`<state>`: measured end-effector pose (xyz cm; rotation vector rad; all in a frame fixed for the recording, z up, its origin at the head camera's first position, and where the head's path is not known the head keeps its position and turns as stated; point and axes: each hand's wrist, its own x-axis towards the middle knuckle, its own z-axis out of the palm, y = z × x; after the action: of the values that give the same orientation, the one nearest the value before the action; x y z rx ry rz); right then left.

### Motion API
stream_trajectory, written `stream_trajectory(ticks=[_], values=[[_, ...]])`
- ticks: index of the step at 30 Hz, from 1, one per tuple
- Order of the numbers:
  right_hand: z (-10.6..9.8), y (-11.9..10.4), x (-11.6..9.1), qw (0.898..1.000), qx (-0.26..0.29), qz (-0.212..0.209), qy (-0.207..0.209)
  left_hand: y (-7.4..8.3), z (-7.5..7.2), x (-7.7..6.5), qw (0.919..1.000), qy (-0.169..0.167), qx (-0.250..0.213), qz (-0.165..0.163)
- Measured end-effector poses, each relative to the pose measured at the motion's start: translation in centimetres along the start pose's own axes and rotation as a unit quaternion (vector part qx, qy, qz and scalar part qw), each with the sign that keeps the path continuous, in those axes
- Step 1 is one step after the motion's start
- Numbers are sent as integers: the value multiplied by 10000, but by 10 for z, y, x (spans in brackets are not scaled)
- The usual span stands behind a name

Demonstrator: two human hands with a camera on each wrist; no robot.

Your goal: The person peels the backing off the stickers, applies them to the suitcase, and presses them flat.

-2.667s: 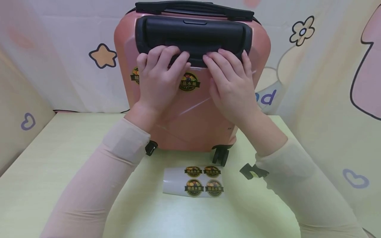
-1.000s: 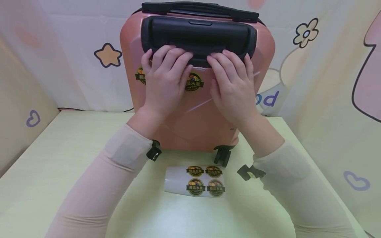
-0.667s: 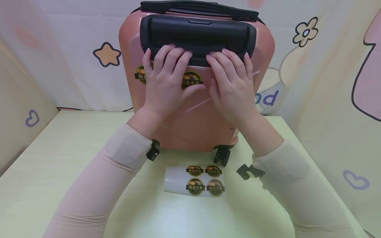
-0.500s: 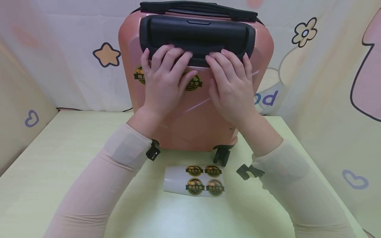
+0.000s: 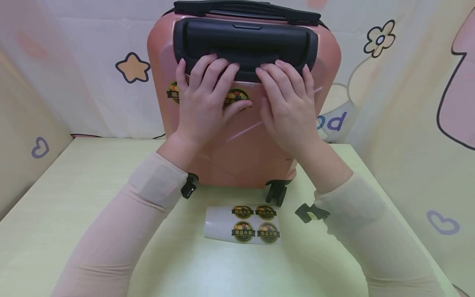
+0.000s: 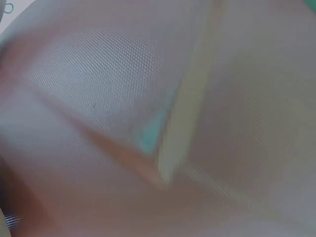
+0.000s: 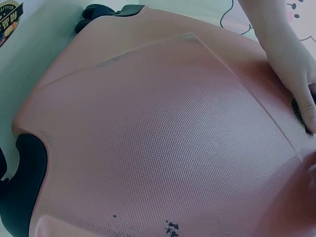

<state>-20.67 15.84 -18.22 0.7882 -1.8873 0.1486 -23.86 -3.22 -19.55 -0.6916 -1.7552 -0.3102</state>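
A pink hard-shell suitcase stands upright with a black recessed handle panel near its top. My left hand rests on its front, fingertips spread along the panel's lower part. Its thumb reaches sideways over a round fruit sticker, partly covering it. Another sticker shows left of that hand, partly hidden. My right hand lies on the other side, fingertips at the panel's lower edge, thumb against the shell. The right wrist view shows the textured shell and the left hand by a sticker.
On the pale table, a sticker sheet with several round stickers lies before the suitcase. A black wheel is close behind it. A dark strap end hangs by the right sleeve. A printed curtain stands behind.
The left thumb has swung out from beside the forefinger, across the sticker, up and down again. The fingers of both hands stay on the black panel; the view shifts slightly.
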Motion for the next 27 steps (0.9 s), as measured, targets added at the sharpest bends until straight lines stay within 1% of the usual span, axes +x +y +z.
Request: stream_trajectory(ticks=[5,7,9,14,16,18,21,25,27], values=[[1,1,0,10000,-45,-27,-43,1,-2,4,9987,398,-269,-167],[1,1,0,10000,-56,-32,-52,1,-3,5,9982,479,-312,-186],[1,0,0,10000,-40,-29,-54,-1,-4,5,9988,379,-268,-142],[0,1,0,10000,-23,-25,-44,-5,-5,1,9996,-196,84,206],[0,1,1,10000,-33,-32,-47,-6,-5,0,9991,-274,137,276],[-1,2,1,10000,-52,-41,-57,-5,-5,2,9993,-271,84,239],[-1,2,1,9999,-58,-50,-65,-5,-7,4,9998,-155,-58,137],[0,3,0,9999,-81,-52,-78,-2,-8,7,9996,165,-233,3],[0,3,0,9999,-92,-55,-95,-2,-8,8,9993,253,-259,-17]])
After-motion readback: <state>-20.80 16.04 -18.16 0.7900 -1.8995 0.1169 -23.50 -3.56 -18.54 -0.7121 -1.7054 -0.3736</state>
